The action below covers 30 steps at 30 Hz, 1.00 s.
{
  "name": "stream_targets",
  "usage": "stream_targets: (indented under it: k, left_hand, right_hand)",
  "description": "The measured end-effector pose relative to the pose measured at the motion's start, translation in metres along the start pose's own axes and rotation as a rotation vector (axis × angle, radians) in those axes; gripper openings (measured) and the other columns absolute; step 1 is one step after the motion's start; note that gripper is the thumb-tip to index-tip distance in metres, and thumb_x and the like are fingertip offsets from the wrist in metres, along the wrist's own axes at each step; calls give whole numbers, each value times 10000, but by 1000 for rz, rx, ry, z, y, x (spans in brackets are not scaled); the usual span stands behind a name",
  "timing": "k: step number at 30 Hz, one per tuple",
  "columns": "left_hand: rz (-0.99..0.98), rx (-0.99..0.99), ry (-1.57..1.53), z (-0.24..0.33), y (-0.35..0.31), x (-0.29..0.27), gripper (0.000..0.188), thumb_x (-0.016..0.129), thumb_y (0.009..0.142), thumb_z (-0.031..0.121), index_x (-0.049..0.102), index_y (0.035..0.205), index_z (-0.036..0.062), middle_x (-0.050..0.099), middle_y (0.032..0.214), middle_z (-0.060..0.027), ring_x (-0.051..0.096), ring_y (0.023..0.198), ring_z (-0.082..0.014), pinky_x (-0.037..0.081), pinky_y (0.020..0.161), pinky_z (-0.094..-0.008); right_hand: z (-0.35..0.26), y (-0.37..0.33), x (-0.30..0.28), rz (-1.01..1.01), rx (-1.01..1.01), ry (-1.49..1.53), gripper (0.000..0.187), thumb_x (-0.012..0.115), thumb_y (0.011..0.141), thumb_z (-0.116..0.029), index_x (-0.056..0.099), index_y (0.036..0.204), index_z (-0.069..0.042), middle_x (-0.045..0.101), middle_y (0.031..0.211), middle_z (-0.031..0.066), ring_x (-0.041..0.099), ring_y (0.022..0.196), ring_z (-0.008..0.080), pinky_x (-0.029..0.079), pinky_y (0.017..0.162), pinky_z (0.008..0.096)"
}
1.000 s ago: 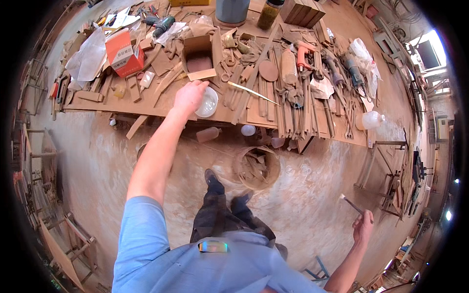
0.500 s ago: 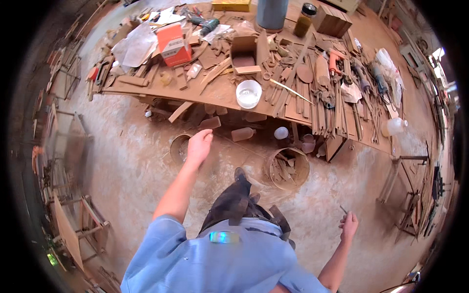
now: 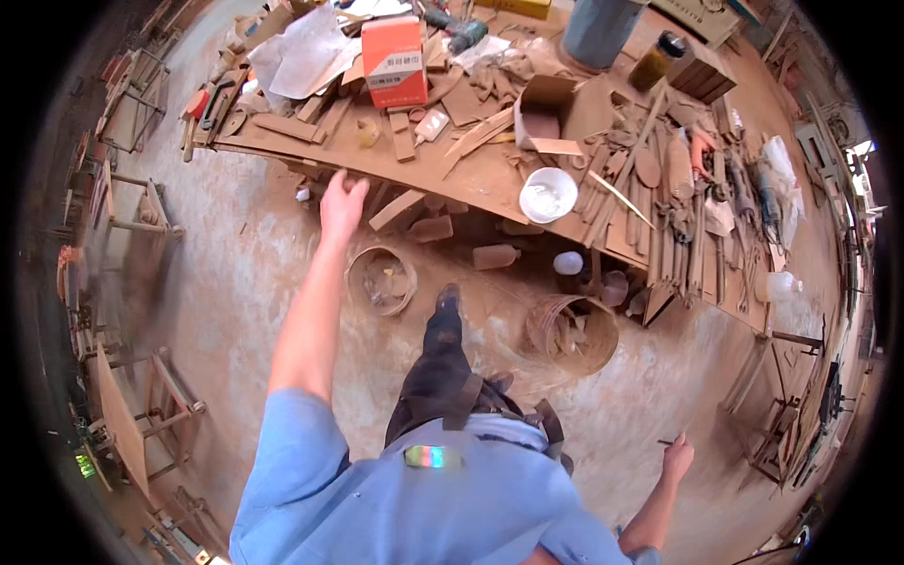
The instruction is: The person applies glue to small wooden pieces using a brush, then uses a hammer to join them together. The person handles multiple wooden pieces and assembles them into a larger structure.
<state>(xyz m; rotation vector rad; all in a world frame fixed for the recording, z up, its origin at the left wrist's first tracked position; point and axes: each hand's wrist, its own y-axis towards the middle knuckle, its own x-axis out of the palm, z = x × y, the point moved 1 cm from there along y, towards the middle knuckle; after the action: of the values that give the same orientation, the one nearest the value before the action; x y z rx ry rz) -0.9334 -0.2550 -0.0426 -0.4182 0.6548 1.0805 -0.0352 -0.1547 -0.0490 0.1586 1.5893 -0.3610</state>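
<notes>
My left hand [image 3: 343,205] reaches out at the near edge of the cluttered workbench [image 3: 443,188], left of centre. Its fingers are partly curled and a little apart, and I see nothing in them. Low on the right, away from the bench, my right hand [image 3: 678,461] is closed on a thin dark stick-like tool [image 3: 665,442]; only its tip shows, so its kind cannot be made out. Nearest to my left hand on the bench are wood offcuts [image 3: 403,137], a small white bottle [image 3: 432,125] and an orange-and-white box [image 3: 394,62].
A white tub [image 3: 548,195] stands at the bench's front edge, with an open carton [image 3: 546,118] behind it. Files and hand tools crowd the right side. Two buckets [image 3: 411,299] [image 3: 612,350] stand on the floor before the bench. Wooden frames [image 3: 127,414] lie along the left.
My left hand has moved forward and left, up to the bench edge, its fingers loosening. The view has turned and come nearer the bench. My right hand still holds the thin tool.
</notes>
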Motion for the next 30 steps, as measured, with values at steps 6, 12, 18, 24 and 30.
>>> stream_targets:
  k: [6, 12, 18, 24, 30]
  left_hand:
    - [4, 24, 187, -17, 108, 26, 643, 679, 816, 312, 467, 1342, 10, 579, 1263, -180, 536, 1186, -320, 413, 1014, -395]
    - [-95, 0, 184, -48, 157, 60, 489, 691, 799, 289, 569, 1202, 40, 629, 1154, -200, 592, 1099, -338, 453, 948, -409]
    - [-65, 105, 102, -57, 161, 57, 407, 640, 855, 256, 580, 1147, -21, 660, 1081, -188, 627, 986, -307, 473, 865, -379]
    - [-160, 123, -230, -15, 130, 24, 302, 655, 873, 120, 554, 1130, -2, 632, 1023, -85, 586, 913, -159, 474, 820, -286]
    - [-431, 23, -511, 54, 51, 26, 323, 637, 865, 27, 552, 1176, 17, 633, 1009, -40, 590, 900, -100, 486, 796, -238]
  right_hand:
    - [-190, -78, -57, -247, 239, 593, 335, 536, 942, -320, 655, 847, -22, 617, 681, 70, 585, 609, 139, 455, 459, 303]
    - [-257, -91, -127, -302, 266, 1208, 168, 585, 943, -238, 576, 956, -70, 573, 767, 36, 568, 680, 140, 439, 537, 256]
    - [-230, -70, -121, -383, 327, 1999, 179, 545, 959, -251, 629, 966, -93, 609, 756, 4, 562, 650, 153, 441, 539, 294]
    - [-296, -88, -86, -26, 148, 458, 298, 566, 933, -271, 648, 781, -29, 638, 676, 43, 571, 579, 157, 450, 538, 262]
    - [-399, -75, -106, -342, 137, 1344, 234, 553, 960, -215, 606, 1012, 7, 640, 753, 93, 608, 656, 165, 476, 552, 284]
